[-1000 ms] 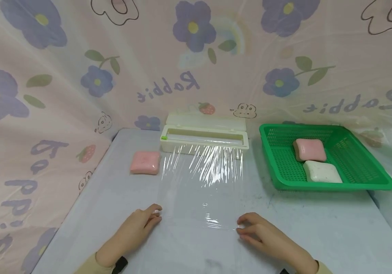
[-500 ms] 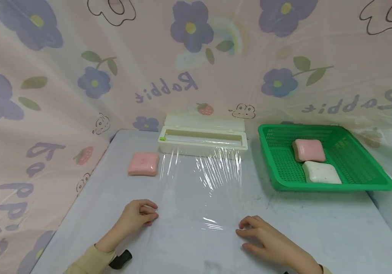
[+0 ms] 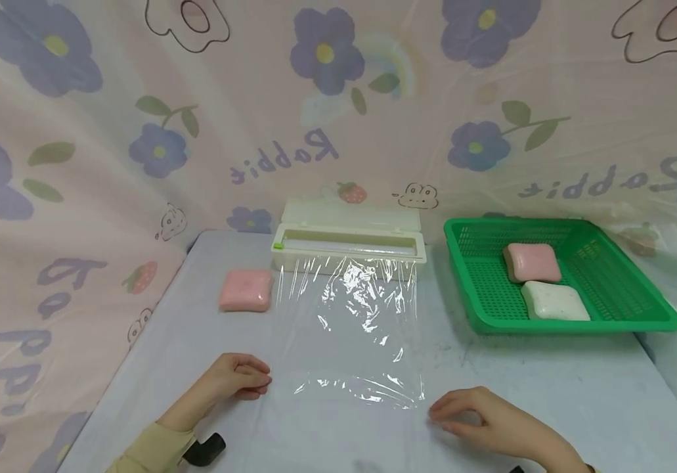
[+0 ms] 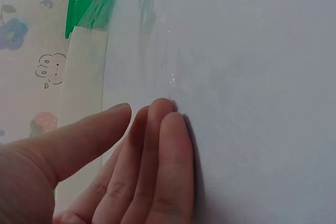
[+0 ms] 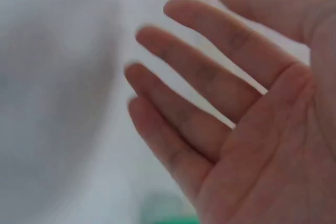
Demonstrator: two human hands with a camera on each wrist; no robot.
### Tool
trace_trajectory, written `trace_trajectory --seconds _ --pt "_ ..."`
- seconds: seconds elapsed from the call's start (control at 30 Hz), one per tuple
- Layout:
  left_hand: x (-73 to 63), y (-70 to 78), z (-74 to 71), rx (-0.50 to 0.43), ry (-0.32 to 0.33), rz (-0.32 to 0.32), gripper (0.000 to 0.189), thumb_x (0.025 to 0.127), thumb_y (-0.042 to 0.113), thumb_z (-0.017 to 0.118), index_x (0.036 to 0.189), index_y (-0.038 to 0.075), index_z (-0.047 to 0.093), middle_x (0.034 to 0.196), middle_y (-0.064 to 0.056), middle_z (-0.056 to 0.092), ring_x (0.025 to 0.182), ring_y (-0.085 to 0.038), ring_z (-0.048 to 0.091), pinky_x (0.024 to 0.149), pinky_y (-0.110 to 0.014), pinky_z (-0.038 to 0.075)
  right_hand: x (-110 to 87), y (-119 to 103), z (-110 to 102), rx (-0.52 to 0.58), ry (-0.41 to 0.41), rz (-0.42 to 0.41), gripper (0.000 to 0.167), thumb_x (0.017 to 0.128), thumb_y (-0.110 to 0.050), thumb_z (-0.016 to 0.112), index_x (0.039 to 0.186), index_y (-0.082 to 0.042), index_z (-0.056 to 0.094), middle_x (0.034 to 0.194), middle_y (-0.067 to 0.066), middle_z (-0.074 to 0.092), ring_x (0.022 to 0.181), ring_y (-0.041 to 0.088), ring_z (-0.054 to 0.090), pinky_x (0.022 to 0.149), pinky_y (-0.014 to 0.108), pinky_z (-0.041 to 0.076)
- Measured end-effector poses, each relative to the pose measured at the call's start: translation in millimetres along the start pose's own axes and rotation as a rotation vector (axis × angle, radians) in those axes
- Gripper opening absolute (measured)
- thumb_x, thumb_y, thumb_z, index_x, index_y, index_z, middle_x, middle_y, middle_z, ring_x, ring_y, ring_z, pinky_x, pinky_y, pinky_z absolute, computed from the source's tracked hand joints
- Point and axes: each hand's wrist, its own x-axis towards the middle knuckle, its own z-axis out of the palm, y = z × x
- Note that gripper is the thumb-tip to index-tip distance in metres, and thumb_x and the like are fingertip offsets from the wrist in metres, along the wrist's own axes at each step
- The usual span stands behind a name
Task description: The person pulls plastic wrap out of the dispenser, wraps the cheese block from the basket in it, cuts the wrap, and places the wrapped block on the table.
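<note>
A sheet of clear plastic wrap (image 3: 344, 335) lies on the table in the head view, drawn out from a cream wrap dispenser box (image 3: 421, 253) with its lid raised. Beside the sheet's left edge is my left hand (image 3: 228, 380), its thumb apart from the loosely bent fingers (image 4: 176, 161) in the left wrist view. My right hand (image 3: 488, 419) is just off the near right corner of the sheet. Its fingers (image 5: 205, 77) are spread and hold nothing. Left of the box sits a pink soap bar (image 3: 246, 290).
At the right back stands a green plastic basket (image 3: 574, 326) with a pink soap bar (image 3: 533, 263) and a white soap bar (image 3: 555, 301) inside. A patterned curtain (image 3: 196, 79) hangs behind and beside the table (image 3: 527, 374).
My right hand has let go of the wrap's corner and moved right. My left fingers have come off the left edge. The sheet's near edge now lies wrinkled, with its glints shifted.
</note>
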Motion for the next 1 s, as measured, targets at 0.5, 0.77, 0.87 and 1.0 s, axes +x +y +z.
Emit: trace_trajectory --seconds 0.5,0.77,0.87,1.0 --pt "-4.7 -0.3 -8.3 -0.018 -0.039 -0.013 0.032 0.087 0.007 0.069 0.11 -0.012 0.058 0.096 -0.016 0.07 0.082 -0.021 0.068 0.073 -0.035 0.058 -0.3 22.7 -195.5 -0.089 0.231 0.447 0.042 0.103 -0.025 0.046 0.138 -0.002 0.046 0.127 0.012 0.057 0.102 -0.01 0.051 0.077 0.013 0.047" --pt "-3.8 -1.0 -4.9 -0.02 -0.039 -0.027 0.03 0.089 0.008 0.068 0.11 -0.011 0.059 0.096 -0.016 0.07 0.08 -0.021 0.068 0.072 -0.034 0.058 -6.1 95.5 -260.6 0.032 0.179 0.621 0.064 0.105 -0.039 0.03 0.144 0.012 0.024 0.137 0.022 0.044 0.109 -0.005 0.049 0.09 0.023 0.047" --pt "-3.9 -0.7 -5.0 -0.017 -0.038 -0.028 0.03 0.089 0.009 0.068 0.11 -0.011 0.059 0.096 -0.016 0.069 0.08 -0.021 0.068 0.072 -0.034 0.058 -8.2 110.8 -265.4 0.072 0.166 0.696 0.074 0.103 -0.048 0.022 0.146 0.013 0.016 0.146 0.036 0.024 0.127 0.029 0.045 0.102 0.045 0.04" --pt "-4.6 1.4 -4.8 -0.014 -0.036 -0.03 0.031 0.089 0.01 0.068 0.11 -0.011 0.059 0.096 -0.016 0.069 0.079 -0.021 0.068 0.071 -0.033 0.058 -13.9 130.0 -269.9 0.131 0.172 0.788 0.085 0.099 -0.057 0.013 0.145 0.015 0.007 0.148 0.038 0.01 0.134 0.052 0.014 0.106 0.062 0.024"
